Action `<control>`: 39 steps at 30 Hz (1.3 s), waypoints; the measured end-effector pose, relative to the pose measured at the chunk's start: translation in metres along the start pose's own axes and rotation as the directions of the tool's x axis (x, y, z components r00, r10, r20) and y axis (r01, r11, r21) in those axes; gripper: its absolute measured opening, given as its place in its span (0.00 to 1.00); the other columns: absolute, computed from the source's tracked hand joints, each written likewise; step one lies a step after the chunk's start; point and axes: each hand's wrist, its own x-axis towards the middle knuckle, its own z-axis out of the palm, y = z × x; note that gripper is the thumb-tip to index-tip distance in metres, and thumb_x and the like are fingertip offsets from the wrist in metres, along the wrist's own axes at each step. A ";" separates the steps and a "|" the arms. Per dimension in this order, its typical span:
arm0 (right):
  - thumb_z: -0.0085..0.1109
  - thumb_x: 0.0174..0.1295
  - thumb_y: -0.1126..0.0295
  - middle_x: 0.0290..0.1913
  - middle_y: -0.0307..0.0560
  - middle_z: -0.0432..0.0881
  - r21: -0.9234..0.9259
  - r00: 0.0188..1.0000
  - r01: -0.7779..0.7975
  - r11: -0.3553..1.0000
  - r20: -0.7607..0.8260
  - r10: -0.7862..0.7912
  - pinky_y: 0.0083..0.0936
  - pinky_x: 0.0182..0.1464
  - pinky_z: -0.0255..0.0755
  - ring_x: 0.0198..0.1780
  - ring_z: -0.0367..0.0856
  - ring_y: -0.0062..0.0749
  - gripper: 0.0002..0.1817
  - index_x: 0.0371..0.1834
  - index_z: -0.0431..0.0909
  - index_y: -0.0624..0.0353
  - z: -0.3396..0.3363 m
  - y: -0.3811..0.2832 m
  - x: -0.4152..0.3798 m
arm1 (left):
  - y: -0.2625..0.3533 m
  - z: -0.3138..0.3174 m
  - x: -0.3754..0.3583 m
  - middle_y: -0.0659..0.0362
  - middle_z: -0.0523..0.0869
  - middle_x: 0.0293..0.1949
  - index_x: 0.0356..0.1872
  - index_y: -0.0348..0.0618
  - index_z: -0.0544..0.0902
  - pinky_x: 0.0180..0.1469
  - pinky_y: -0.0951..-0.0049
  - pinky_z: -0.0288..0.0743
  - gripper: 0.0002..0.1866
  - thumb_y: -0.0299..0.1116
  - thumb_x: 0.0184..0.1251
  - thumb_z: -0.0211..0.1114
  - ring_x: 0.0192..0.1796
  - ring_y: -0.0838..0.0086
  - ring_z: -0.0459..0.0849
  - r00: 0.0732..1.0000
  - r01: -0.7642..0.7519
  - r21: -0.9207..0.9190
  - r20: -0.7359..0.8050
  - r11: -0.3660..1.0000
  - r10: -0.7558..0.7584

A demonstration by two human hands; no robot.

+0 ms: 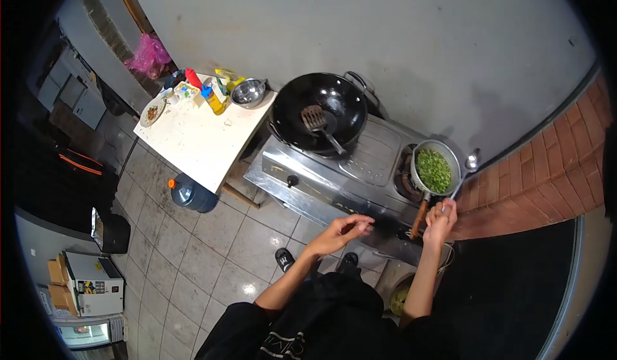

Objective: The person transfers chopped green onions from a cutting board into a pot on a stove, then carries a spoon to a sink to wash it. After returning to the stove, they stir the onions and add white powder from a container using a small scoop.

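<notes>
The pan, filled with chopped greens, sits on the stove at 12 o'clock from the right hand. That hand is closed round the handle of a ladle, whose bowl shows at 3 o'clock from the pan. The left hand is half-curled, with nothing visible in it. The ladle looks light and stiff, best held far from its bowl; the pan is probably heavier and perhaps hot, so its wooden handle, at 7 o'clock, suits gripping. Count: 1 pan, 1 ladle, 1 wok, 1 spatula, 2 hands
</notes>
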 end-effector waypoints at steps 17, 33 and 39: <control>0.40 0.73 0.61 0.22 0.35 0.63 0.201 0.829 -0.433 0.879 0.473 0.299 0.20 0.29 0.60 0.25 0.63 0.21 0.11 0.39 0.69 0.55 0.145 0.051 -0.145 | 0.055 -0.158 -0.098 0.60 0.82 0.43 0.47 0.37 0.79 0.52 0.79 0.70 0.12 0.33 0.70 0.57 0.46 0.79 0.78 0.995 0.063 0.043 0.076 0.997 -0.067; 0.47 0.67 0.71 0.30 0.43 0.69 0.084 0.773 -0.425 0.901 0.551 0.313 0.28 0.39 0.68 0.33 0.70 0.30 0.07 0.46 0.64 0.58 0.194 0.081 -0.180 | 0.056 -0.204 -0.128 0.51 0.81 0.49 0.53 0.35 0.76 0.55 0.68 0.71 0.18 0.34 0.66 0.60 0.52 0.65 0.79 0.938 -0.302 0.878 0.204 0.372 0.279; 0.47 0.67 0.73 0.28 0.41 0.68 0.063 0.794 -0.382 0.922 0.533 0.293 0.27 0.38 0.66 0.31 0.67 0.27 0.04 0.43 0.66 0.59 0.189 0.084 -0.189 | 0.063 -0.194 -0.133 0.54 0.82 0.48 0.52 0.37 0.77 0.52 0.72 0.75 0.15 0.30 0.66 0.59 0.52 0.71 0.80 0.988 -0.096 0.434 -0.066 0.896 0.138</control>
